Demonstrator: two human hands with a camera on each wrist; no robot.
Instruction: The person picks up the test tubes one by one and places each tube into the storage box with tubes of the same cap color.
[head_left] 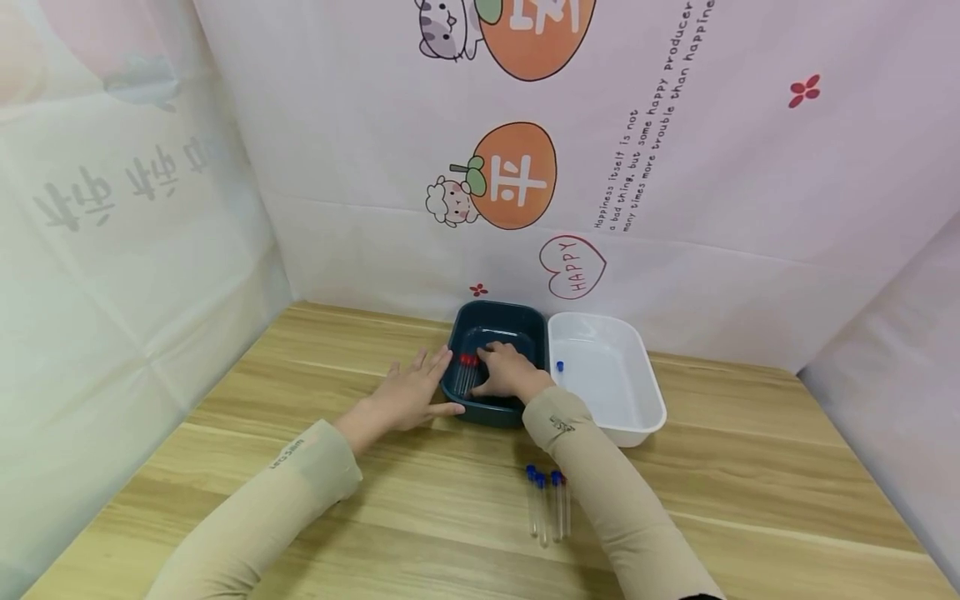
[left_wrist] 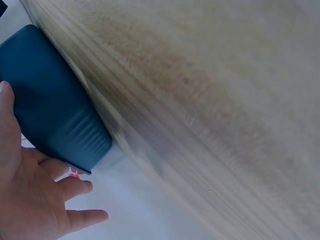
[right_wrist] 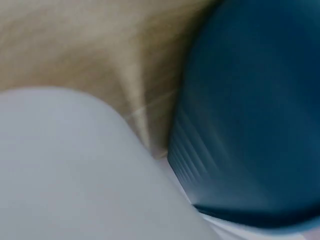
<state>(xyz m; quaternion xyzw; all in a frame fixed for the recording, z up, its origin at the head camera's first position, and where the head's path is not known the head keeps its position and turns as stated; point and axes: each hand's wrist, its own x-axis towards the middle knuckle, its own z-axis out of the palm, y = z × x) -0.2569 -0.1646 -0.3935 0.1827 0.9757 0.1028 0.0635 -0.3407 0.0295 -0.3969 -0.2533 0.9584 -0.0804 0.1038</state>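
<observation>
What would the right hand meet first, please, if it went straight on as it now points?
The right hand would probably meet the red-capped tubes in the dark tray first, though depth is unclear.

The dark teal tray (head_left: 491, 415) and white tray (head_left: 615, 371) look like smooth, glossy plastic, the tubes (head_left: 543, 517) clear and smooth, the tabletop (head_left: 420, 517) wood-grained, the sleeves (head_left: 262, 508) and backdrop (head_left: 360, 142) matt cloth.

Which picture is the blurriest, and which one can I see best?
Right wrist view: blurriest, the dark blue tray and white tray both smeared; left wrist view: dimmer, wooden table grain smudged, but the left hand clearer; head view: brightest and clearest, HAPPY lettering readable.
</observation>
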